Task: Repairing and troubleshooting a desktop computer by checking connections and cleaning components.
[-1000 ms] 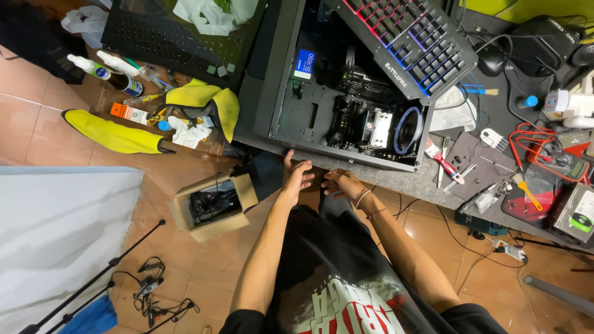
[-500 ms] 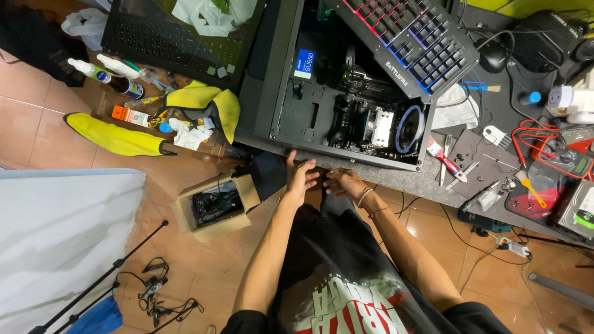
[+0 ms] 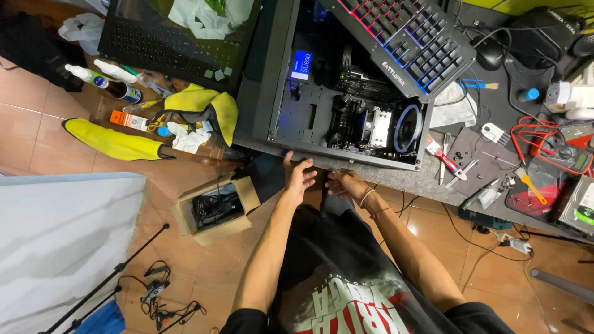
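- Far to my left, a white sheet (image 3: 62, 241) covers the floor, with a light-stand leg (image 3: 105, 291) lying beside it; that side gives me little room to step.
- An open cardboard box (image 3: 213, 210) of cables sits on the floor just beside my left forearm, so I judge my elbow should stay tucked in.
- My left hand (image 3: 299, 176) is spread, fingers loose and holding nothing, at the near edge of the stone bench (image 3: 402, 182), just below the open computer case (image 3: 346, 111).
- My right hand (image 3: 346, 184) is likewise open and empty, close beside the left, under the same edge.
- To shift the case well, I judge both palms should get flat against its near side first.
- A keyboard (image 3: 402, 40) rests across the case top and could slide.
- Rightwards, a screwdriver (image 3: 442, 154) and multimeter (image 3: 572, 158) crowd the bench.
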